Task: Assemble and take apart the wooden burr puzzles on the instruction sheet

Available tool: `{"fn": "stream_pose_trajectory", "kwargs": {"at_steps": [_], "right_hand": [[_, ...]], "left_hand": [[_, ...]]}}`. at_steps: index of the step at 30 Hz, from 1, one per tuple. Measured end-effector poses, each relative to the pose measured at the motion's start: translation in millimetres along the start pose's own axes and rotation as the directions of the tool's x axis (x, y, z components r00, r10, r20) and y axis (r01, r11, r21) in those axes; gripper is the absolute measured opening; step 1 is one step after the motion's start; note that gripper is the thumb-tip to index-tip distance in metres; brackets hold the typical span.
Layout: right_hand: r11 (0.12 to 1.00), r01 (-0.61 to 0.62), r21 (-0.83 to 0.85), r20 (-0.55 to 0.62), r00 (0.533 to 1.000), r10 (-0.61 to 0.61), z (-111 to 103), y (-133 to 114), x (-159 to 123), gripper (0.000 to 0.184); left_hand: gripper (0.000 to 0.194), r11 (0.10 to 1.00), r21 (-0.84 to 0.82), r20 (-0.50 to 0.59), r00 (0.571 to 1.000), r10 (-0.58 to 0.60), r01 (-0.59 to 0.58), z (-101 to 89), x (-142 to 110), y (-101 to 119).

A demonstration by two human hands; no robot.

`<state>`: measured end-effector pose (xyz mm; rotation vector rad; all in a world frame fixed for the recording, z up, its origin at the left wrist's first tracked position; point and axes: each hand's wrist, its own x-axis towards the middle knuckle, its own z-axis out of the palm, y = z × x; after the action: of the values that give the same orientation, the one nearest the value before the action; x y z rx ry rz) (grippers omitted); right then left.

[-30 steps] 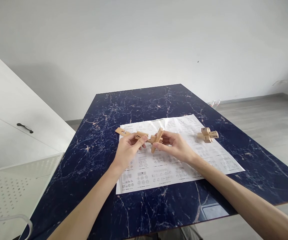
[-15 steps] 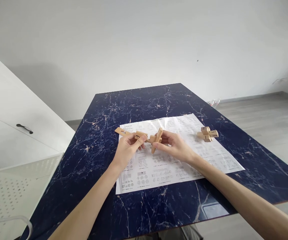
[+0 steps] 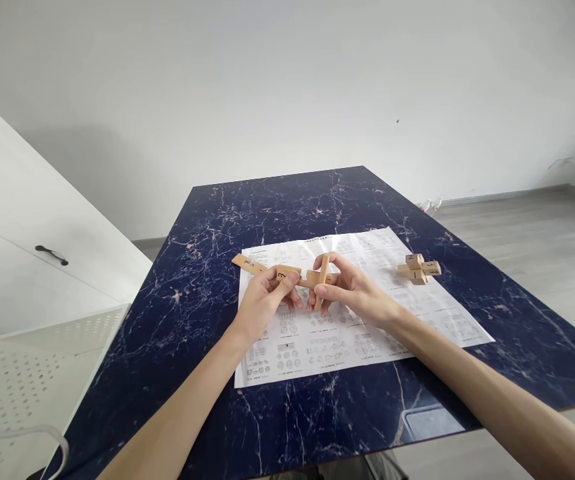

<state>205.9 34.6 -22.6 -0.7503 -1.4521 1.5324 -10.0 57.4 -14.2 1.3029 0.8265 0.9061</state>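
Wooden cluster (image 3: 418, 269) near right hand (image 3: 360, 292)

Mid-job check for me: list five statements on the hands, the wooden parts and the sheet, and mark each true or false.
1. The left hand holds a wooden piece with a dark marking. True.
2. The right hand lies flat with nothing in it. False: it holds a wooden bar between thumb and fingers.
3. A cluster of wooden blocks sits to the right of the right hand. True.
4. The printed sheet hangs over the table's edge. False: it lies within the dark blue table.
5. A flat wooden strip reaches past the sheet's left edge. True.
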Motion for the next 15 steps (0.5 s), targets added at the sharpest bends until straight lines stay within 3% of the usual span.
{"fn": "stream_pose_trajectory", "kwargs": {"at_steps": [7,15], "right_hand": [[0.997,0.019,0.070,0.027,0.999,-0.021,-4.0,4.9,-0.1,0.036],[0.988,-0.046,0.148,0.177,0.984,0.020,-9.9,2.8,-4.2,0.045]], "left_hand": [[0.040,0.993,-0.107,0.028,0.998,-0.050,0.053,1.7,1.3,-0.8],[0.043,0.971,-0.206,0.119,0.988,-0.099,0.122,1.4,-1.9,1.0]]}}
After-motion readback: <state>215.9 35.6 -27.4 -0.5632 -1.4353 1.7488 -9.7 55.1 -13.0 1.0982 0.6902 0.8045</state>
